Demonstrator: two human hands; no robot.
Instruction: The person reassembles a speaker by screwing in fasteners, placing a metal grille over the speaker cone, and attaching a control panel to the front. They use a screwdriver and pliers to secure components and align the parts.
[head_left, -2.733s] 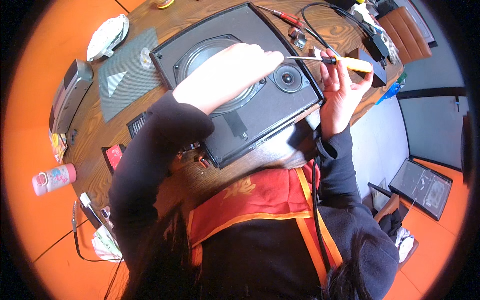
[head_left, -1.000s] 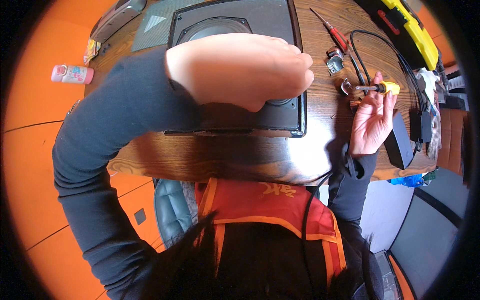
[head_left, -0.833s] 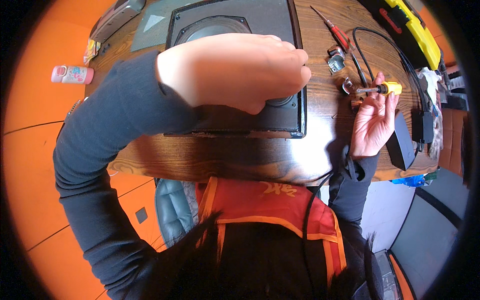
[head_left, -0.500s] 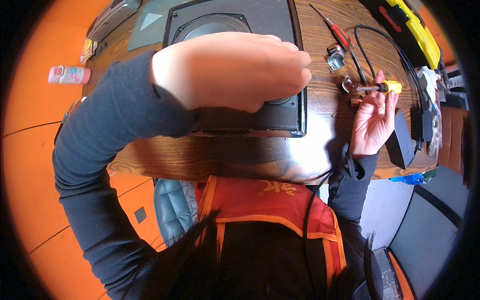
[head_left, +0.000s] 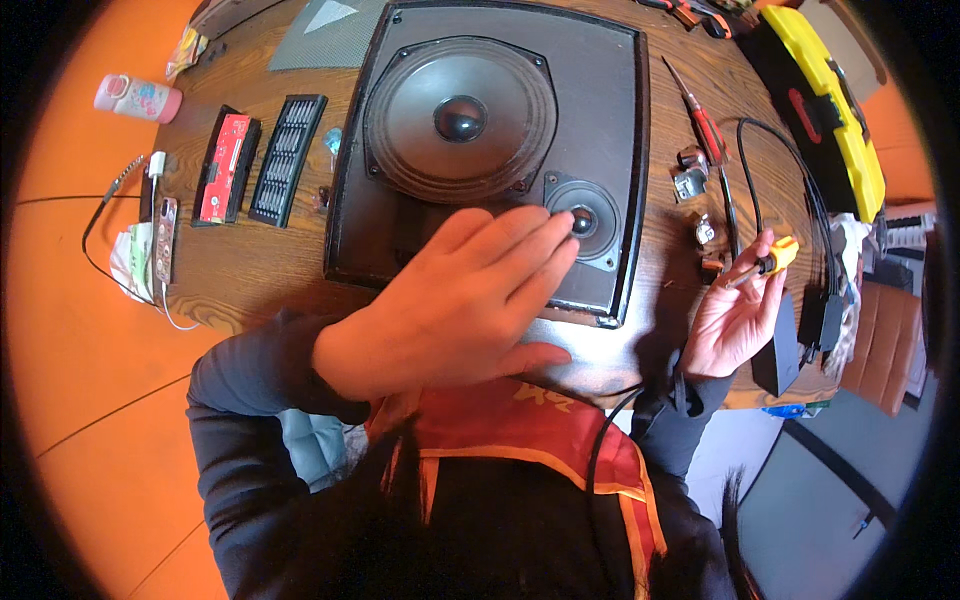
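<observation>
A black speaker box (head_left: pixel 605 90) lies face up on the wooden table, with a large round woofer (head_left: pixel 415 105) and a small tweeter (head_left: pixel 600 245) in its front. Over its near edge is my left hand (head_left: pixel 450 300), fingers stretched out and thumb apart, holding nothing. The fingertips reach the tweeter's left side; whether they touch it I cannot tell. To the right of the box, my right hand (head_left: pixel 730 325) grips a yellow-handled screwdriver (head_left: pixel 781 256) between thumb and fingers, its shaft pointing down and to the left.
Small metal parts (head_left: pixel 690 184) and a red-handled screwdriver (head_left: pixel 707 135) lie right of the box. Farther right are a black cable (head_left: pixel 800 105), a yellow-and-black toolbox (head_left: pixel 850 120) and a black oblong block (head_left: pixel 775 355). At left stand a bit set (head_left: pixel 287 160), a red-and-black case (head_left: pixel 226 165) and a pink bottle (head_left: pixel 140 98).
My left hand has dropped lower in the view, uncovering the woofer and tweeter. The view has shifted, showing more of the table's left side. My right hand still holds the yellow-handled screwdriver, tilted differently.
</observation>
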